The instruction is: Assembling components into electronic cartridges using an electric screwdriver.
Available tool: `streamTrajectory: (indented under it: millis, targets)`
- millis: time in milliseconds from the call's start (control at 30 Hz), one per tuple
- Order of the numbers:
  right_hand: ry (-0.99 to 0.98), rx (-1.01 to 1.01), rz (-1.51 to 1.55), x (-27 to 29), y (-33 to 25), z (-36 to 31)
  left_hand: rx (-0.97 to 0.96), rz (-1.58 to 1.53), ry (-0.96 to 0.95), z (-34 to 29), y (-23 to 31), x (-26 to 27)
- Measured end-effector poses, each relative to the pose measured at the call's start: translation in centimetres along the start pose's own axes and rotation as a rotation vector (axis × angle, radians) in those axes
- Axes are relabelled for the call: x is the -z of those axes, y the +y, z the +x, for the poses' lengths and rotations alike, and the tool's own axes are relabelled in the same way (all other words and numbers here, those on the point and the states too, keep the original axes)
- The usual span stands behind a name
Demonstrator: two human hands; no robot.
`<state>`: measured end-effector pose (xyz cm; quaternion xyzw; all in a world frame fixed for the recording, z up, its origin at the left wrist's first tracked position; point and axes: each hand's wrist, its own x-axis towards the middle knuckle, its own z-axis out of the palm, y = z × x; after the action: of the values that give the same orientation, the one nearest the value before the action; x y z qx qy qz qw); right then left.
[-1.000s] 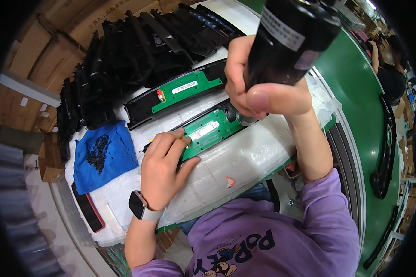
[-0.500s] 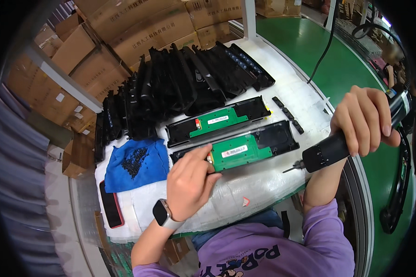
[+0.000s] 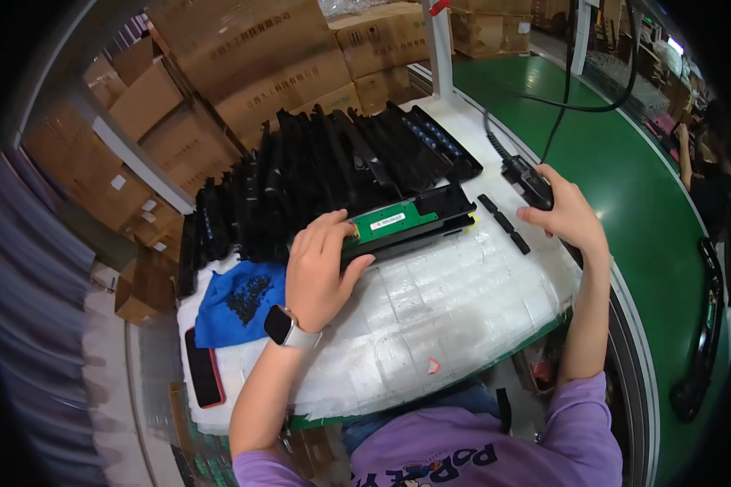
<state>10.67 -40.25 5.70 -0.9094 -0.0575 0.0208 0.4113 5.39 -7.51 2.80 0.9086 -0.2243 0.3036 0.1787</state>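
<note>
Centrally on the white padded table [image 3: 455, 316] lies a long black housing [image 3: 410, 223] with a green circuit board [image 3: 394, 219] seated in its top, a white label on the board. The left hand [image 3: 321, 272] rests on the housing's left end, its fingers [image 3: 333, 227] curled over the top edge and the thumb pressed along the near side, so the hand grips the part loosely against the table. A smartwatch [image 3: 288, 327] with a pale band sits on that wrist.

To the right of the housing, two short black strips [image 3: 503, 223] lie on the padding, just beside its right end. Beyond them the right hand [image 3: 568, 215] lies palm down at the table's right edge, fingers closed over the black body of a corded tool [image 3: 532, 180]; its cable [image 3: 564, 105] runs up and away across the green conveyor belt [image 3: 625, 187].

Behind the housing, a dense row of similar black housings [image 3: 325, 174] stands stacked on edge, reaching from the table's left side to its far right corner. Left of the left hand a blue cloth [image 3: 231, 300] holds a small heap of dark screws [image 3: 248, 296], and a phone with a red rim [image 3: 203, 367] lies at the table's near left corner. Brown cardboard boxes [image 3: 252, 57] are piled behind the table. A long black handle-like part [image 3: 702, 341] rests on the belt at far right.
</note>
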Motion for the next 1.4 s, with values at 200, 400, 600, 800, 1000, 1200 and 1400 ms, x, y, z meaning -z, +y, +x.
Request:
streamTrajectory:
  millis: [200,400,600,800,1000,1200,1400]
  targets:
    - [0.424,-0.153,-0.797,-2.3,5.1,2.4,-0.035,-0.206,0.059,-4.2,1.8,0.9]
    - [0.22,0.562,-0.402,-6.8,-5.6,3.6,0.314,-0.783,-0.181,-8.4,2.4,0.9]
    - [-0.431,0.523,-0.606,-8.4,-6.1,6.9,0.33,-0.793,-0.298,-8.7,2.3,0.8]
    - [-0.448,0.724,-0.592,-9.5,-5.8,6.0,0.204,-0.73,-0.315,-8.9,1.8,0.2]
    - [-0.486,0.717,-0.692,-9.7,-6.2,7.0,0.216,-0.756,-0.29,-8.9,1.6,-0.1]
    - [-0.41,0.831,-0.531,-10.6,-6.2,2.6,0.176,-0.708,-0.261,-9.1,1.9,-0.1]
    - [-0.312,0.72,-0.612,-9.6,-6.3,-2.0,0.052,-0.684,-0.192,-9.0,2.6,0.2]
